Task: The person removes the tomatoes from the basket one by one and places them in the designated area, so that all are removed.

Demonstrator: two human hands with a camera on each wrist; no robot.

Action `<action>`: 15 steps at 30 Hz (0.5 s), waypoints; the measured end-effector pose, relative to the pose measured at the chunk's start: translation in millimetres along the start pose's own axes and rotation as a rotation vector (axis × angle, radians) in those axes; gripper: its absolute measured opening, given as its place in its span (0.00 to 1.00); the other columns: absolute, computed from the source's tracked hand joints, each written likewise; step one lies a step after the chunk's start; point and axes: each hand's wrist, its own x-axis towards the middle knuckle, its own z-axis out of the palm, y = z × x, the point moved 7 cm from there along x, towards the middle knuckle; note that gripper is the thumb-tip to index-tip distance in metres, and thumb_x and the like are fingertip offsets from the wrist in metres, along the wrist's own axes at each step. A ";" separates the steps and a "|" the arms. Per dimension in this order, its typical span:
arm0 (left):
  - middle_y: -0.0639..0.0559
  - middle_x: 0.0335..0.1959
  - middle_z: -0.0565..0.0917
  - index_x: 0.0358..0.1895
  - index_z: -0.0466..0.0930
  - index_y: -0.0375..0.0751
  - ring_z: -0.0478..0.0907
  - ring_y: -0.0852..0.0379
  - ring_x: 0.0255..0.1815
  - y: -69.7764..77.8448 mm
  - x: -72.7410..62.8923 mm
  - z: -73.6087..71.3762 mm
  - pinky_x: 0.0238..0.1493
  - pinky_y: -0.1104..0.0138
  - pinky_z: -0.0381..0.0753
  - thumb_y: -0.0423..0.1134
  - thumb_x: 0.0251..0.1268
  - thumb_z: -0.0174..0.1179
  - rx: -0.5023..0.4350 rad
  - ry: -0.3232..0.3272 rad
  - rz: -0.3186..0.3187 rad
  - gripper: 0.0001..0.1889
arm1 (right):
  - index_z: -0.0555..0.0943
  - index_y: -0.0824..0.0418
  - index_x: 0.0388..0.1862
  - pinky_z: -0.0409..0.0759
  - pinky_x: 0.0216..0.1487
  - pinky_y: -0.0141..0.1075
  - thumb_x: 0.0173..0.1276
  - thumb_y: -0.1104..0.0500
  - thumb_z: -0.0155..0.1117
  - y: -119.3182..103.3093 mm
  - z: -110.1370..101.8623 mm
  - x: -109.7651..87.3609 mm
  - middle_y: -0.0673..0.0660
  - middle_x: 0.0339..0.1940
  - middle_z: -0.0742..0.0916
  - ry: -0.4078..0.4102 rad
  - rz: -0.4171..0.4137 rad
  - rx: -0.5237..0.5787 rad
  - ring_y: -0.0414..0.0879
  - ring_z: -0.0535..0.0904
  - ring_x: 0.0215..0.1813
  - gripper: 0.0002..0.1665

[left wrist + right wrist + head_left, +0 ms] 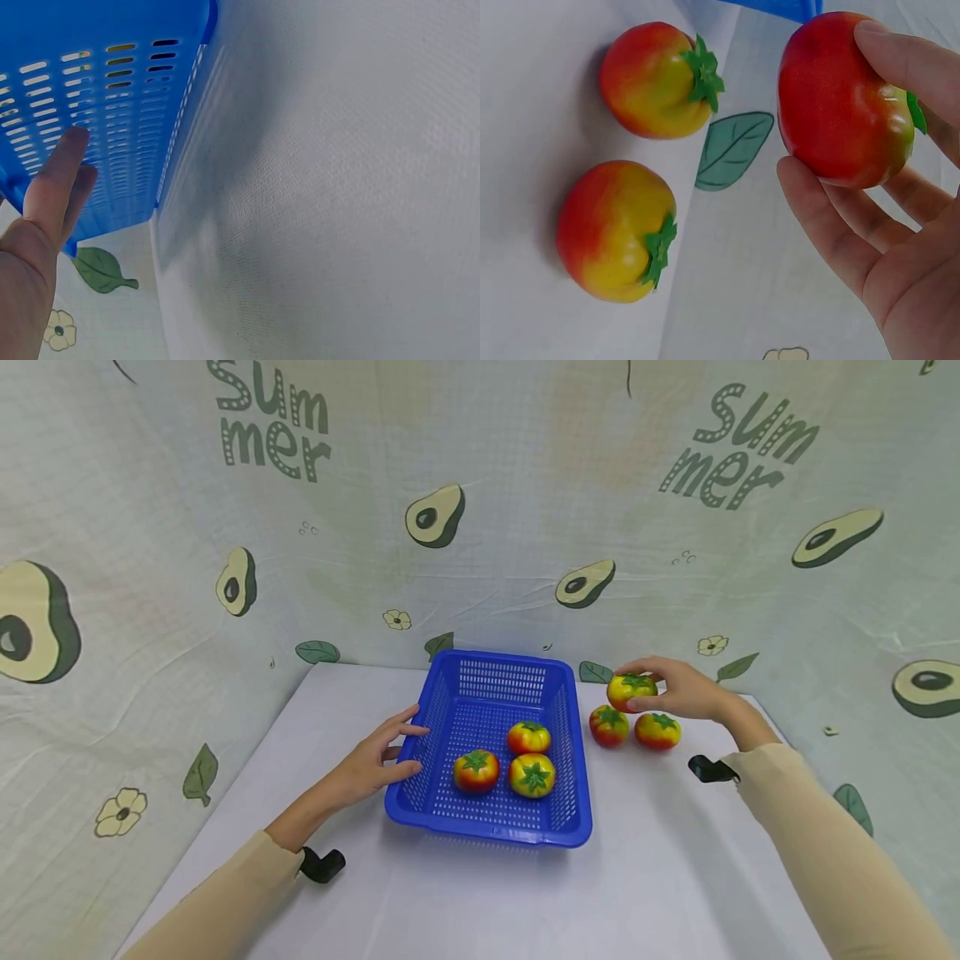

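Note:
My right hand (675,689) holds a red-and-yellow tomato (844,101) with a green star-shaped top, thumb on one side and fingers on the other. It is raised over two similar tomatoes, one (609,726) on the left and one (657,732) on the right, both lying on the table. My left hand (367,767) is at the left rim of a blue plastic basket (487,841), with the thumb over the rim and some fingers along the outer wall, as the left wrist view shows. Inside the basket sit three tomatoes: one left (476,772), one behind (528,737), one in front (532,776).
A white-covered table (637,877) carries everything. Behind and beside it hangs a pale cloth (510,527) printed with avocados, leaves and lettering. Each sleeve has a black piece at the cuff, such as the right one (711,769).

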 end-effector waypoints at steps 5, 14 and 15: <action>0.44 0.90 0.46 0.76 0.71 0.37 0.70 0.26 0.75 0.8 -0.8 -0.3 0.67 0.45 0.81 0.34 0.75 0.66 -0.005 -0.002 0.003 0.29 | 0.78 0.54 0.73 0.80 0.62 0.69 0.73 0.48 0.74 5.6 -4.4 -7.3 0.64 0.72 0.81 -0.002 0.023 -0.012 0.68 0.76 0.67 0.33; 0.45 0.90 0.46 0.76 0.71 0.37 0.70 0.27 0.75 0.9 -0.2 -0.3 0.68 0.43 0.80 0.34 0.75 0.66 -0.002 -0.005 0.004 0.29 | 0.77 0.57 0.74 0.81 0.60 0.69 0.72 0.48 0.75 16.6 -10.4 -18.7 0.66 0.72 0.80 0.006 0.054 -0.014 0.70 0.75 0.67 0.35; 0.45 0.90 0.46 0.76 0.71 0.37 0.70 0.27 0.75 1.0 -0.1 -0.3 0.68 0.43 0.80 0.34 0.75 0.66 -0.001 -0.005 0.004 0.29 | 0.77 0.57 0.74 0.81 0.60 0.69 0.72 0.48 0.75 18.0 -11.1 -19.5 0.66 0.72 0.80 0.007 0.057 -0.014 0.70 0.75 0.67 0.35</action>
